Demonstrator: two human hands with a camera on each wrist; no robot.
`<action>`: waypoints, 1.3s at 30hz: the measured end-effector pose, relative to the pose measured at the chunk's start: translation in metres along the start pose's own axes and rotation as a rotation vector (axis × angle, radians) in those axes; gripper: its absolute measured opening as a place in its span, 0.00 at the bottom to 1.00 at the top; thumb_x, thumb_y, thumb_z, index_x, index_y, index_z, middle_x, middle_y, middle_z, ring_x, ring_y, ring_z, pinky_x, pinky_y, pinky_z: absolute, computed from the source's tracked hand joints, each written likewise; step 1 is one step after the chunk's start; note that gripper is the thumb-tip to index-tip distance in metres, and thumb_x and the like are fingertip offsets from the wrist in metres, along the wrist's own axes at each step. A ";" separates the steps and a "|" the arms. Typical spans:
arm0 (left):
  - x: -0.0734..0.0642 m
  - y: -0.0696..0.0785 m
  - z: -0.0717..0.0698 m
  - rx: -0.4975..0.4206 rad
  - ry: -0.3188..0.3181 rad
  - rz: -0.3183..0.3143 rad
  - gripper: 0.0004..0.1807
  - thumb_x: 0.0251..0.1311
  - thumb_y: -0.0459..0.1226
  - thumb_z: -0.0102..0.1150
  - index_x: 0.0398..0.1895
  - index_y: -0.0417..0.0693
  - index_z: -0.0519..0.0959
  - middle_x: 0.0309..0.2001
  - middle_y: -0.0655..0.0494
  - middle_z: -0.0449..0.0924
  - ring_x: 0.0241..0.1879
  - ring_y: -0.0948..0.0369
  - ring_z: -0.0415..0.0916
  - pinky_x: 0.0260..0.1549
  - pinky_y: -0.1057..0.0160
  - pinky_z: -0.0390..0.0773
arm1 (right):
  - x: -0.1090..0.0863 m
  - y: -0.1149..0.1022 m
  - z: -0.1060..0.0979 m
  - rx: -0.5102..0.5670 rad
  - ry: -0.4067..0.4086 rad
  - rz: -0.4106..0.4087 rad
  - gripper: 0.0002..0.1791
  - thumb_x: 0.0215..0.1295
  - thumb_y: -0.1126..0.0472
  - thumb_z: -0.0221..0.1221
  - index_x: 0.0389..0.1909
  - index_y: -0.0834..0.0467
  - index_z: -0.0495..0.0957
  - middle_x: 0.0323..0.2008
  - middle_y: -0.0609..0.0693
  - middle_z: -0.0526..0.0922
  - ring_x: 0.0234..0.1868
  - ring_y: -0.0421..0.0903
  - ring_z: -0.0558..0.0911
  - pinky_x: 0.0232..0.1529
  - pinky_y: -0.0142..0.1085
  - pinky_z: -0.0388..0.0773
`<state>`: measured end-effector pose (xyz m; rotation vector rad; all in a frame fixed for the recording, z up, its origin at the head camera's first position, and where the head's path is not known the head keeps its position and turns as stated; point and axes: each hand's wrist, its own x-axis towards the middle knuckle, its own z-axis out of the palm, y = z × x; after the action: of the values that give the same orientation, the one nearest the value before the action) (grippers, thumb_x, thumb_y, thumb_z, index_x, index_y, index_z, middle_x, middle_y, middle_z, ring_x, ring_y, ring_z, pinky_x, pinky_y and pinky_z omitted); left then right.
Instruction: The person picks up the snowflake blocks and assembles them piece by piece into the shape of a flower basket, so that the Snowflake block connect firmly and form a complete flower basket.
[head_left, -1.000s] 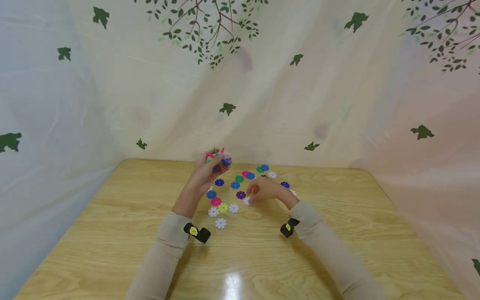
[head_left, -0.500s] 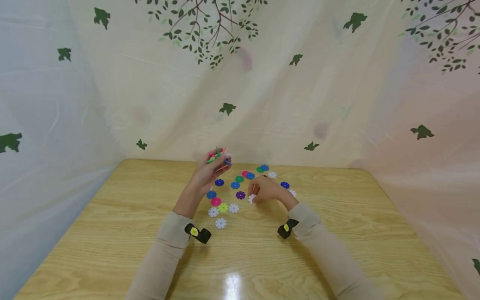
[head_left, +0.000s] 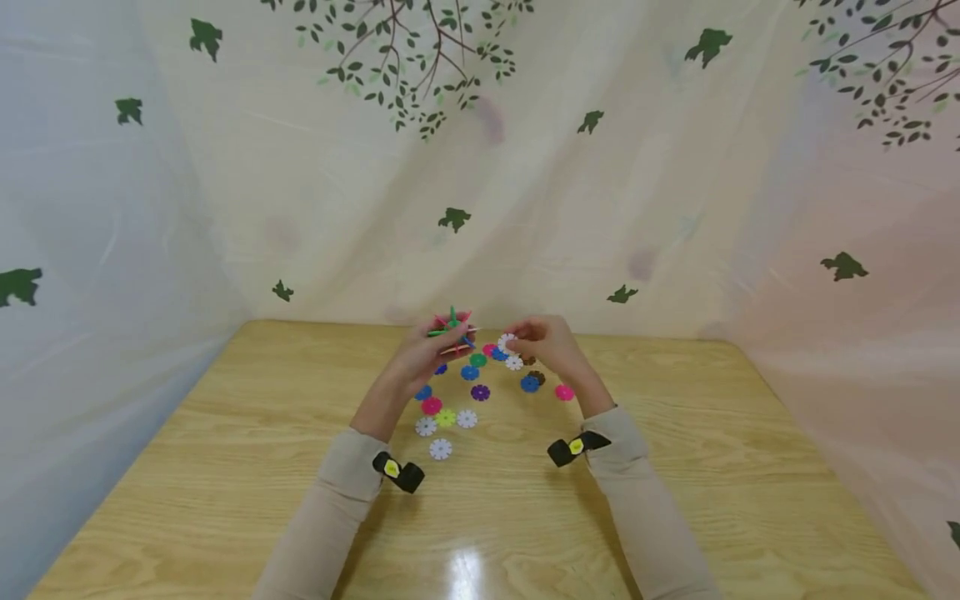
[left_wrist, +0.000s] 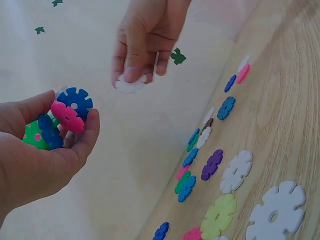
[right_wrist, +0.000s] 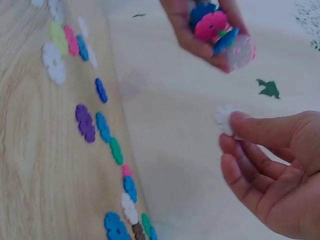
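Note:
My left hand (head_left: 427, 354) grips a cluster of interlocked notched plastic discs (left_wrist: 70, 117), held above the back of the table. Blue, pink, green and white discs show in it, standing at angles to each other. Across from it, my right hand (head_left: 551, 346) pinches a single white notched disc (right_wrist: 225, 119) between thumb and fingertips. That disc is up off the table, a short gap to the right of the cluster. In the left wrist view the white disc (left_wrist: 131, 84) hangs below the right fingertips. Part of the cluster is hidden by the left fingers.
Loose notched discs lie scattered on the wooden table (head_left: 225, 467) below the hands, among them a purple disc (head_left: 480, 392), a yellow disc (head_left: 446, 417), a pink disc (head_left: 564, 392) and several white ones. A printed curtain (head_left: 360, 233) hangs right behind the table's back edge.
My right hand has lifted the white disc off the table and carried it up and back. My left hand has shifted slightly right and lower with the cluster, so the two hands are closer.

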<state>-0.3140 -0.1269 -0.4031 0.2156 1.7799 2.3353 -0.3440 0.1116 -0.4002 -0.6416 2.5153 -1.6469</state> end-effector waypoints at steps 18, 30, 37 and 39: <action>0.001 -0.013 0.008 0.171 -0.065 -0.003 0.17 0.74 0.38 0.57 0.59 0.37 0.77 0.43 0.55 0.84 0.44 0.57 0.84 0.54 0.59 0.82 | -0.005 -0.023 0.024 0.122 0.248 -0.266 0.11 0.68 0.65 0.65 0.47 0.67 0.85 0.39 0.66 0.86 0.32 0.35 0.83 0.36 0.29 0.84; 0.001 -0.013 0.011 0.179 -0.030 0.002 0.13 0.73 0.39 0.58 0.51 0.37 0.78 0.42 0.57 0.81 0.43 0.59 0.81 0.51 0.66 0.81 | -0.002 -0.019 0.035 0.215 0.307 -0.272 0.09 0.67 0.67 0.66 0.42 0.69 0.84 0.35 0.66 0.85 0.29 0.37 0.82 0.34 0.30 0.84; 0.002 -0.011 0.009 0.239 0.003 0.042 0.15 0.72 0.41 0.60 0.49 0.37 0.78 0.40 0.57 0.79 0.42 0.60 0.79 0.50 0.66 0.81 | 0.000 -0.017 0.038 0.264 0.325 -0.310 0.09 0.65 0.70 0.66 0.40 0.73 0.83 0.36 0.71 0.84 0.28 0.39 0.84 0.33 0.33 0.86; 0.002 -0.011 0.009 0.235 -0.005 0.047 0.14 0.72 0.40 0.60 0.48 0.36 0.78 0.40 0.57 0.80 0.40 0.62 0.79 0.49 0.67 0.81 | 0.001 -0.017 0.037 0.261 0.313 -0.314 0.08 0.65 0.70 0.66 0.40 0.73 0.83 0.37 0.72 0.84 0.28 0.39 0.84 0.33 0.34 0.86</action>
<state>-0.3127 -0.1149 -0.4109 0.3011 2.0668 2.1491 -0.3293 0.0740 -0.4009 -0.8411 2.4188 -2.3021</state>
